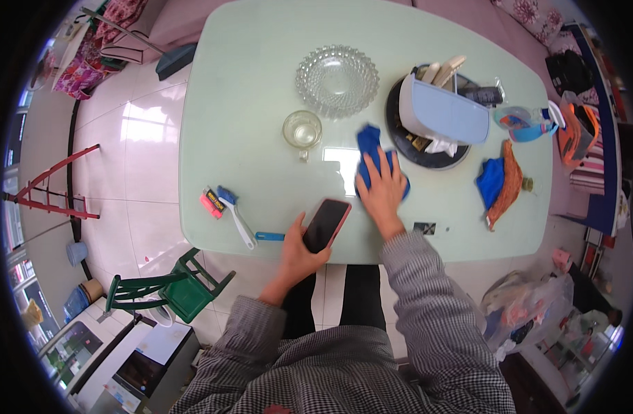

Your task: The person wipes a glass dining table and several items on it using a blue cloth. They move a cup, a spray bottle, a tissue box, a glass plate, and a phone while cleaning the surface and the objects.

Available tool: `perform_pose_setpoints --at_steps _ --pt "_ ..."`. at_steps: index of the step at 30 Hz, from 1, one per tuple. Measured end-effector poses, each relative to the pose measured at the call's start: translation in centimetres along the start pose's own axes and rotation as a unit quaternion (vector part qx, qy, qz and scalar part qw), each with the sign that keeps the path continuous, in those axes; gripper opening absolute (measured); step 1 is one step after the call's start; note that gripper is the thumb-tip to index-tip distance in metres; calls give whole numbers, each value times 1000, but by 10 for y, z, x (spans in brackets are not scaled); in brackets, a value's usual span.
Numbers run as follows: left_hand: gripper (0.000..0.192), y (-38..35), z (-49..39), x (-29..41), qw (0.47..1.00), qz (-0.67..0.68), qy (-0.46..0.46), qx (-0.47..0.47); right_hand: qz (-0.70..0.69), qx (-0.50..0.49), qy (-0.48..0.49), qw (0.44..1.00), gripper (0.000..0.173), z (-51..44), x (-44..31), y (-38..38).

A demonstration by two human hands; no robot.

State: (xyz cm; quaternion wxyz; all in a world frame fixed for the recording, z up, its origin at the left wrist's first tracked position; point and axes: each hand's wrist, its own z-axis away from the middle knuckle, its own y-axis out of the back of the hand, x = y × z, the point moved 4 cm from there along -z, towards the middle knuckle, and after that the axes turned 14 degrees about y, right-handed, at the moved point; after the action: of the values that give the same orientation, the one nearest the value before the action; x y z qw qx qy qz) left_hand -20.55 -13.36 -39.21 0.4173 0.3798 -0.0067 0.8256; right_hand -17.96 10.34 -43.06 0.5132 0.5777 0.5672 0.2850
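Note:
My left hand (302,253) grips a smartphone (327,225) in a pink-red case, its dark screen facing up, at the near edge of the glass-topped table (254,155). My right hand (382,191) presses on a blue cloth (368,138), fingers spread over it; the cloth's middle is hidden underneath. To the left of that cloth stands a clear glass mug (302,129), its handle towards me. Farther back is a scalloped glass dish (337,80). Under my left wrist side, the blue handle (269,236) of some tool pokes out, the rest hidden.
A white-handled brush (239,215) and a scouring-pad pack (211,203) lie at left. At right are a black round tray (399,139) with a blue-white tissue box (443,111), a spray bottle (533,132) and a brown cloth (505,186). A green chair (184,290) stands on the floor.

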Motion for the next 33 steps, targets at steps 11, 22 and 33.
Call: perform_pose_setpoints --at_steps 11,22,33 --pt "91 143 87 -137 946 176 221 -162 -57 -131 39 989 48 129 -83 47" --pt "91 86 56 -43 970 150 98 -162 4 -26 -20 999 42 1 -74 -28" --pt "92 -46 -61 44 984 -107 -135 -46 128 90 -214 964 43 150 153 86"
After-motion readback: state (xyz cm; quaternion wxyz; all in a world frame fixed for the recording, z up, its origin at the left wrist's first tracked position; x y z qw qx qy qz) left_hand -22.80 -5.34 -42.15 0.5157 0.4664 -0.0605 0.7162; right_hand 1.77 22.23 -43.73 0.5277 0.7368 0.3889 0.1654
